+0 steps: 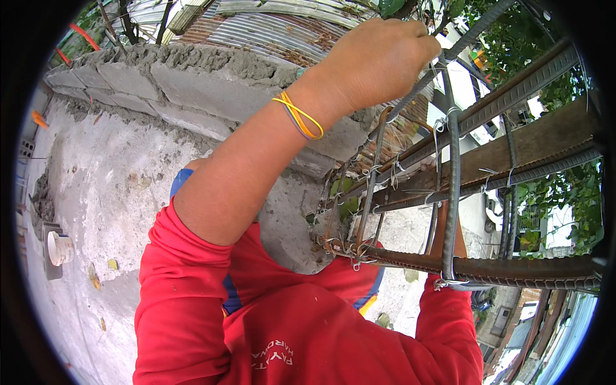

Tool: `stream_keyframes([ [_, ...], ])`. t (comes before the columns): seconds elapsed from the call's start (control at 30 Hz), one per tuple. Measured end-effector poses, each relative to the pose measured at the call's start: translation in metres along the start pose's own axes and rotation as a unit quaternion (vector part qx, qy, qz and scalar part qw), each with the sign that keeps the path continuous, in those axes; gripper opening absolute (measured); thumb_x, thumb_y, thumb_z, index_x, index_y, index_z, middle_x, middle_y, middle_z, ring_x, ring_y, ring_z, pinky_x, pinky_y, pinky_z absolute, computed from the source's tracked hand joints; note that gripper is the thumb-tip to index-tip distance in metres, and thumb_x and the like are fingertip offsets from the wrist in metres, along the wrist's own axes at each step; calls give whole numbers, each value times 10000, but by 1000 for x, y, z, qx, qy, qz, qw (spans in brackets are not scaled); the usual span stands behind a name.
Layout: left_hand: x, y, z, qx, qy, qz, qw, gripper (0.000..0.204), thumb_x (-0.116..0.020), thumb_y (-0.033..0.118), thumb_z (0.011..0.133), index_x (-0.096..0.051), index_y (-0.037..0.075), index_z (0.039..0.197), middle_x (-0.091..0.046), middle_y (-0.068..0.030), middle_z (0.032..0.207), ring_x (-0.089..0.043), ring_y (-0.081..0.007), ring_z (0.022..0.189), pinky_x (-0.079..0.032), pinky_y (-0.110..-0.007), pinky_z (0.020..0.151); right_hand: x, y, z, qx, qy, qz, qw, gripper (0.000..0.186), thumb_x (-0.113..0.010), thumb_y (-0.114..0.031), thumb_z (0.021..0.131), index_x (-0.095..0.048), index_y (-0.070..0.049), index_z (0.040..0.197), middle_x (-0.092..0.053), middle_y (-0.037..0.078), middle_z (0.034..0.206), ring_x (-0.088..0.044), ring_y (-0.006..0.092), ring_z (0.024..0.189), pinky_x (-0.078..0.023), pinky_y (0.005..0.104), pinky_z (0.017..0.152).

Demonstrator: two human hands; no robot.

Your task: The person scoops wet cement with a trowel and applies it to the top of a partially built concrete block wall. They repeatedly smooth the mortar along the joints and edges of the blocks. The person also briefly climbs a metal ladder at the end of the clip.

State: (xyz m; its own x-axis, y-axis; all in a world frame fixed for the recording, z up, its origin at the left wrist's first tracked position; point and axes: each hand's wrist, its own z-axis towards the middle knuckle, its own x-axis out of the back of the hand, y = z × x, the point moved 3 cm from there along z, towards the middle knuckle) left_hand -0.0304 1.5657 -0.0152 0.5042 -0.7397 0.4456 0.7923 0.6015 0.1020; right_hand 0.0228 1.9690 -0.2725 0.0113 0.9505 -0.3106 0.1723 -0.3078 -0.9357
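My left hand [385, 61] is raised at the top of a column cage of ribbed steel bars. Its fingers are curled closed beside an upper bar, and what they hold, if anything, is hidden behind the hand. Square stirrups [452, 173] cross the long rebars [494, 106], bound with twisted tie wire [441, 122] whose loose ends stick out. My right forearm [451, 234] reaches up behind the cage, in a red sleeve [446, 321]. The right hand is hidden by the bars. Yellow and grey rubber bands [298, 117] circle my left wrist.
A low block wall [192, 90] topped with rough mortar runs along the far left. Corrugated metal sheets [269, 42] lie beyond it. A white bucket [61, 249] stands on the concrete floor [109, 192] at left. A wooden plank [507, 151] runs through the cage; leaves hang at right.
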Motion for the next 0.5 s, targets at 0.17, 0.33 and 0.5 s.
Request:
stream_keyframes([
  [0.17,13,9,-11,-107,92,97,985,245,-670,100,834,-704,110,1077,-694,-88,1012,-676,-251,1016,-492,-385,905,-7,1,13,-5,-23,0,1000,193,-576,-131,1006,-632,-17,1150,-718,129,1046,-720,245,933,-608,391,840],
  [0.33,-10,28,-126,271,-21,-172,947,234,-655,115,887,-690,46,1107,-691,-141,1014,-670,-346,967,-511,-440,823,-10,1,22,-14,-42,4,999,195,-578,-136,1006,-632,-17,1150,-718,130,1046,-720,248,938,-608,393,843],
  [0.5,-99,21,-211,525,-309,-413,677,195,-610,66,949,-709,26,1113,-690,-69,965,-553,-159,818,-480,-337,744,-16,-3,32,-21,-62,4,998,198,-580,-141,1006,-632,-16,1150,-718,132,1046,-720,252,943,-608,395,846],
])
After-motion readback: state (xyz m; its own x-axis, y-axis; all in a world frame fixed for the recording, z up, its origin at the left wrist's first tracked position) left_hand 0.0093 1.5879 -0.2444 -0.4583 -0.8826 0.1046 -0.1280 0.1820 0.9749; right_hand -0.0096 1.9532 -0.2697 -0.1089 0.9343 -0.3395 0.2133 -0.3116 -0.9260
